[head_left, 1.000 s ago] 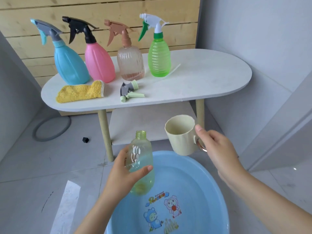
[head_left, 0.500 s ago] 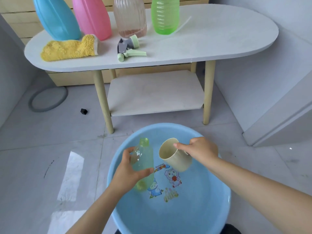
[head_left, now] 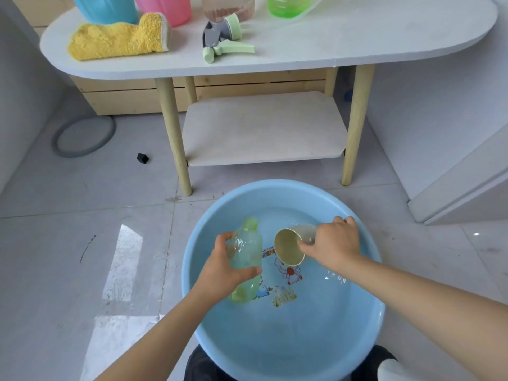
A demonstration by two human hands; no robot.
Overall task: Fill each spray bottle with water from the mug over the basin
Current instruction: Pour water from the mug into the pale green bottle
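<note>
1. Left hand (head_left: 222,266) is wrapped around a clear greenish spray bottle (head_left: 245,259) with no cap on, thumb across the front, fingers round the far side. Bottle sits lower centre of the frame, over the basin, neck pointing up the frame and open.
2. Right hand (head_left: 334,242) has the cream mug (head_left: 291,247) gripped on its handle side, fingers curled onto it. Mug is tipped on its side, mouth facing left toward the bottle, low in the basin and just beside the bottle. Can't tell if its rim is actually in the water.
3. The blue basin (head_left: 365,325) fills the bottom centre, sitting on the tiled floor (head_left: 82,204), with water in it.
4. Writing: there's a cartoon sticker on the basin bottom, little bears and a banner with letters on it, but it's partly behind the mug and too blurry to read. No brand I can make out anywhere.
5. Top of the frame is the white worktop (head_left: 384,37): a yellow cloth (head_left: 118,39) upper left, a loose green-and-grey spray head (head_left: 222,37) lying at top centre.
6. Behind those, only the bottoms of four more bottles show along the top edge: blue (head_left: 107,8), pink (head_left: 167,8), clear pinkish (head_left: 228,6), green (head_left: 288,5).
</note>
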